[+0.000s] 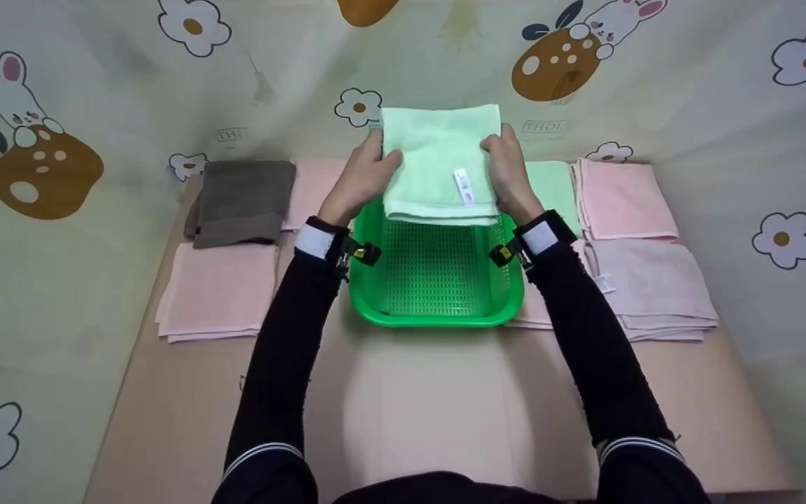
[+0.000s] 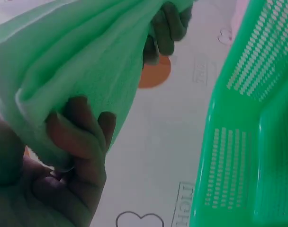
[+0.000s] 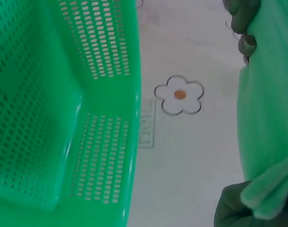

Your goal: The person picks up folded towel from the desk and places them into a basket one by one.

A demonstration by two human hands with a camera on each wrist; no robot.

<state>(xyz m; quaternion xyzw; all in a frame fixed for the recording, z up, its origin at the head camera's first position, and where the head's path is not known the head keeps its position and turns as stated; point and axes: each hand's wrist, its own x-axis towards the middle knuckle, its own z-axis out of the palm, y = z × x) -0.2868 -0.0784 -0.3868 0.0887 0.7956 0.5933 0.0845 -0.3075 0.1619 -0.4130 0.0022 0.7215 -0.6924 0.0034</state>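
A folded mint-green towel (image 1: 438, 161) with a small white tag is held up above the far end of a green plastic basket (image 1: 438, 318). My left hand (image 1: 364, 175) grips its left edge, thumb on the near face and fingers behind. On the opposite edge my right hand (image 1: 511, 168) holds it the same way. In the left wrist view the left hand's fingers (image 2: 82, 127) curl around the layered folds of the towel (image 2: 87, 61). The right wrist view shows the towel (image 3: 269, 109) at the right, beside the basket (image 3: 130, 142). The visible basket floor is bare.
Left of the basket lie a dark grey towel (image 1: 245, 203), a pink towel (image 1: 319, 185) and a pink stack (image 1: 221, 290). To the right are another mint-green towel (image 1: 550, 185), a pink stack (image 1: 627, 199) and a pale lilac stack (image 1: 655, 287). A patterned curtain (image 1: 291, 70) hangs behind the table (image 1: 438, 399).
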